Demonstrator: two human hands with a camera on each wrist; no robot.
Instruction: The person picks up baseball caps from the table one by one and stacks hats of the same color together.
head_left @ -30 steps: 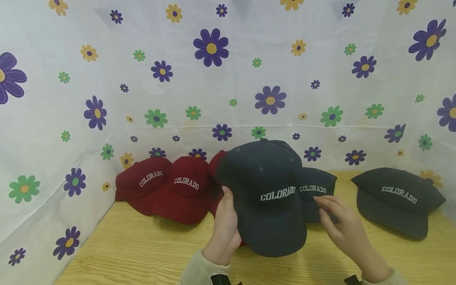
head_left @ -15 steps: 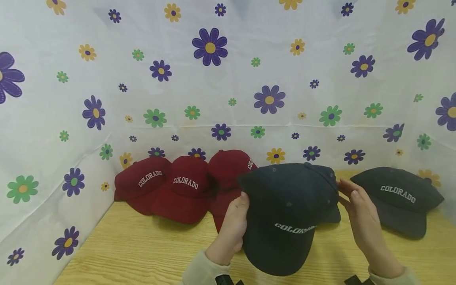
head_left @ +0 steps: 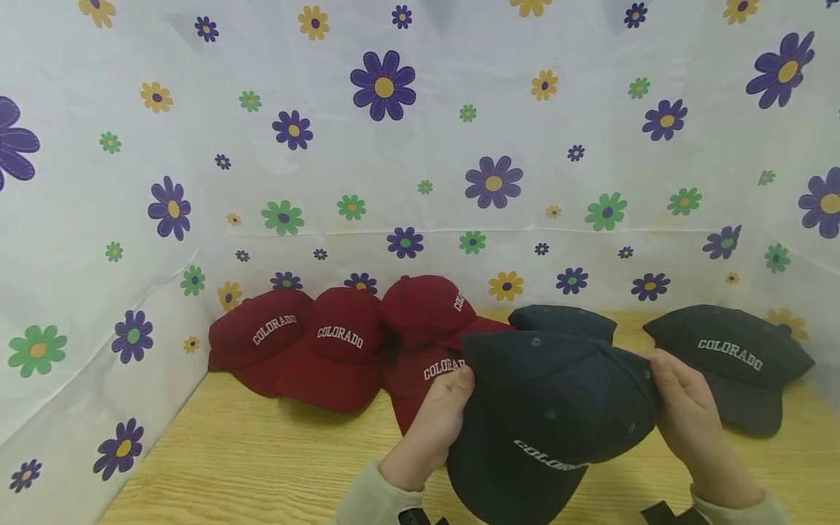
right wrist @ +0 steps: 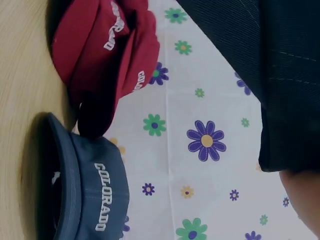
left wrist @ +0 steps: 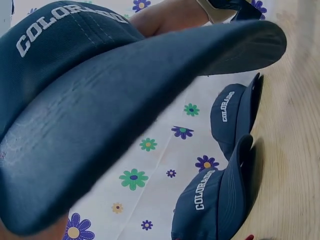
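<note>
A navy baseball cap (head_left: 525, 394) with white COLORADO lettering is held up over the table, tilted so its crown faces me and its brim points down. My left hand (head_left: 429, 430) grips its left edge, thumb on top. On the opposite edge my right hand (head_left: 689, 430) pinches the fabric. The cap's brim (left wrist: 100, 110) fills much of the left wrist view. In the right wrist view its dark side (right wrist: 295, 90) hides most of the right hand. A second navy cap (head_left: 558, 321) lies just behind the held one, partly covered by it.
Several red COLORADO caps (head_left: 341, 379) lie to the left, one red cap (head_left: 426, 310) stacked on another. At the right rests a dark navy cap (head_left: 728, 364). A flower-print cloth (head_left: 420, 146) closes off the back and sides of the wooden table (head_left: 262, 467).
The navy cap has moved right and down and tipped forward, uncovering the stacked red caps. My right hand has moved right and now grips the cap's right edge.
</note>
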